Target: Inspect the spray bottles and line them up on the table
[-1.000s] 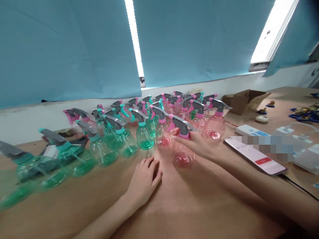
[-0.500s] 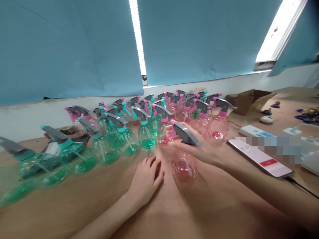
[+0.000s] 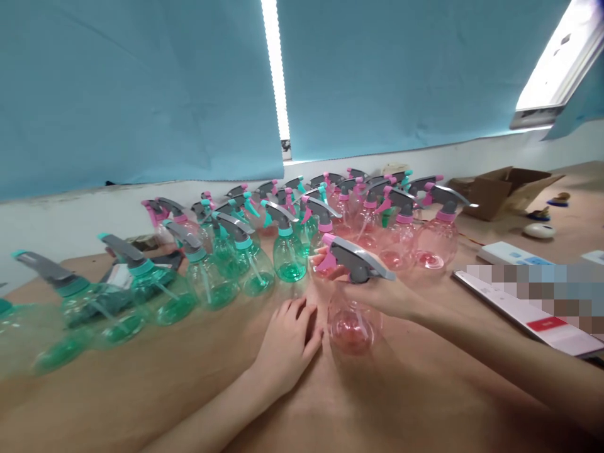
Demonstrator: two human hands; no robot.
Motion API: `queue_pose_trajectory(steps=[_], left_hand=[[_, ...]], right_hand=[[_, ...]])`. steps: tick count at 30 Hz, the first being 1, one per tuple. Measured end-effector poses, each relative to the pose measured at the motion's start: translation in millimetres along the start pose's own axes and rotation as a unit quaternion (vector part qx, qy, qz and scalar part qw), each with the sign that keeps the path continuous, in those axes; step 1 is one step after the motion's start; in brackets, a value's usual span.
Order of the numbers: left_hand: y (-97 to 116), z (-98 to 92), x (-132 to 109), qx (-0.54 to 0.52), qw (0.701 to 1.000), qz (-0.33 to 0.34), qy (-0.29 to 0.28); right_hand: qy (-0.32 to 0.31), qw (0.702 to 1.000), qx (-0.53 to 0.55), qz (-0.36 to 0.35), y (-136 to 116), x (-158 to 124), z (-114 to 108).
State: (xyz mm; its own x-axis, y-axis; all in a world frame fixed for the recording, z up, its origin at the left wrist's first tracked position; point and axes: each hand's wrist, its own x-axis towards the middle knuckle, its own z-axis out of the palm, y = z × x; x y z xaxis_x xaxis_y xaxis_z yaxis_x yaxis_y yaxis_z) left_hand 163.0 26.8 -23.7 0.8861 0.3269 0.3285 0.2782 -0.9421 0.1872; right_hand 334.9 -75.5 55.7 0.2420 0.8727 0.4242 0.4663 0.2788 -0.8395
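Observation:
Nearest to me, a pink spray bottle [image 3: 353,330] with a grey and pink trigger head stands upright on the wooden table. My right hand [image 3: 384,292] wraps round its neck just below the head, with some fingers hidden behind it. To the left, my left hand [image 3: 287,336] lies palm down on the table, holding nothing, its fingers loosely bent and apart. Beyond it stands a green spray bottle [image 3: 290,261] with a turquoise collar. Another pink spray bottle [image 3: 436,242] stands behind my right hand.
Several green spray bottles [image 3: 219,277] line the left side, and more pink and green ones crowd towards the wall. At right lie a phone [image 3: 509,302], a white power strip [image 3: 509,253] and a white rounded object [image 3: 539,231]. An open cardboard box [image 3: 500,195] stands behind them.
The view has turned slightly left, so things appear further right. My right hand has slid lower, from beside the trigger head to the bottle's neck. My left hand stays resting on the table.

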Motion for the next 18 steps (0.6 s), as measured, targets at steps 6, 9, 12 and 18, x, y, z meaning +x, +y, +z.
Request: queue_pose_trajectory(steps=[6, 9, 12, 18], left_hand=[[1, -1.2, 0, -0.006, 1.000, -0.006, -0.003], [1, -0.7, 0, -0.002, 1.000, -0.009, -0.009], [1, 0.1, 0, 0.004, 1.000, -0.006, -0.017], [2, -1.0, 0, 0.007, 1.000, -0.007, -0.014]], right_hand=[[-0.009, 1.000, -0.021, 0.022, 1, -1, 0], [0.008, 0.998, -0.049, 0.040, 0, -3, -1], [0.013, 0.997, -0.056, 0.043, -4, -4, -1], [0.030, 0.996, -0.087, 0.019, -12, -5, -1]])
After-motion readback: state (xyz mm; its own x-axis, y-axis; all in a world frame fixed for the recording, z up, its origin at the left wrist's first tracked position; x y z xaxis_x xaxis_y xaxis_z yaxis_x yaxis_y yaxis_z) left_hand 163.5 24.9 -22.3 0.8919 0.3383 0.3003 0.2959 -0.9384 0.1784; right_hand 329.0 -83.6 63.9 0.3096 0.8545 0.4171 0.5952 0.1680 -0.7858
